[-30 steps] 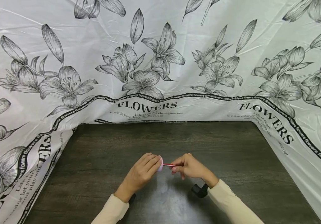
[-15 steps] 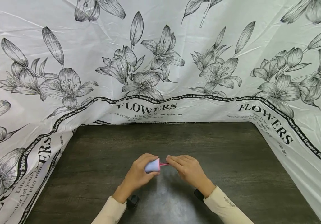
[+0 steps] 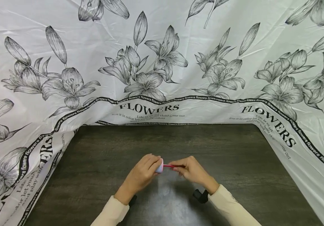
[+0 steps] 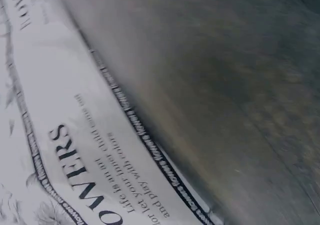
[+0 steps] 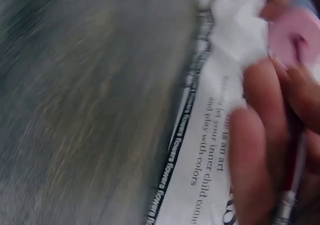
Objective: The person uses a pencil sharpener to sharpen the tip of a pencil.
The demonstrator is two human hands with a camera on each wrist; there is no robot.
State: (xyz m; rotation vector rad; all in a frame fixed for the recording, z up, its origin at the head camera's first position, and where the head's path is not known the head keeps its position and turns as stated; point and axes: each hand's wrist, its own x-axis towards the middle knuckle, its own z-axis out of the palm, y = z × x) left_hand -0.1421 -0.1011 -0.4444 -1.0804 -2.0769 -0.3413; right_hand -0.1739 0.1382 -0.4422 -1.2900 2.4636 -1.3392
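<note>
Both hands meet over the near middle of the table in the head view. My left hand [image 3: 142, 173] is wrapped around a pale blue pencil sharpener with a pink end [image 3: 160, 165], its fingers covering most of the body. A red pencil [image 3: 168, 165] runs level into that pink end. My right hand [image 3: 193, 170] pinches the pencil between thumb and fingers. Seen from the right wrist, the pencil [image 5: 296, 165] passes between the right fingers [image 5: 260, 90], toward the hole in the sharpener's pink face [image 5: 287, 35]. No hand shows in the left wrist view.
The dark wooden table [image 3: 108, 141] spreads beneath both hands. White cloth printed with flowers and lettering [image 3: 178, 78] hangs behind and along the sides. A black wrist device [image 3: 200, 196] shows beneath the right wrist.
Half a second ago the left hand was rolled to show the sharpener's side, and the right lay over the pencil. Both have rolled back, close to their pose one second ago.
</note>
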